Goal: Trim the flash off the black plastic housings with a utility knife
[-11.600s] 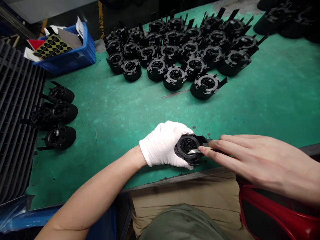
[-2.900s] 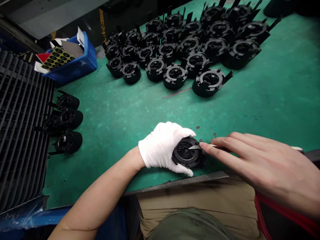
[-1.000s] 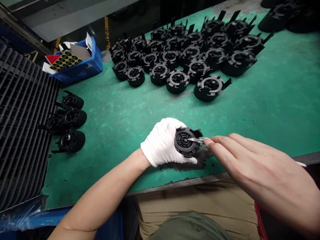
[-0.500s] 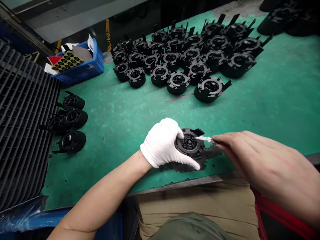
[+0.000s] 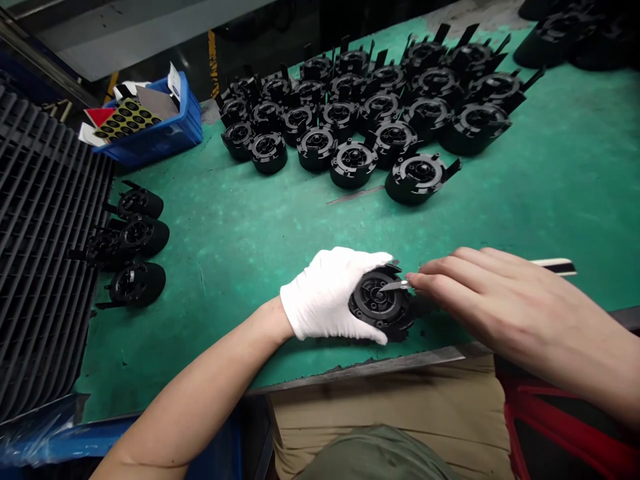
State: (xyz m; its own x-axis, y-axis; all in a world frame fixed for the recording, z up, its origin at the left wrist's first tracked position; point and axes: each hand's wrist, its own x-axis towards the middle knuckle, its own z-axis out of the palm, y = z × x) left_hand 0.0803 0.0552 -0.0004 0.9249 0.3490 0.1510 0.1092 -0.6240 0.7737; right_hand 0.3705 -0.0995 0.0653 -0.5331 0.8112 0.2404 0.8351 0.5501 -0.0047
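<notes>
A round black plastic housing (image 5: 383,303) lies on the bench close to its front edge, its ribbed inner face turned up. My left hand (image 5: 333,297), in a white glove, grips it from the left, thumb and fingers curved around its rim. Bare and coming from the right, my right hand (image 5: 480,287) is closed on a craft knife (image 5: 555,267) with a pale handle. The knife's silver blade points left, its tip at the middle of the housing. The palm hides most of the handle.
Rows of similar black housings (image 5: 355,160) stand at the back of the green bench top (image 5: 260,220). Several more (image 5: 137,283) sit at the left beside stacked grey trays (image 5: 45,267). A blue bin (image 5: 150,143) holds sticker sheets and papers. Larger dark parts (image 5: 560,40) stand far right.
My left fingers have spread around the housing's far rim, and the housing has turned a little. The blade tip has moved left and down toward the housing's centre.
</notes>
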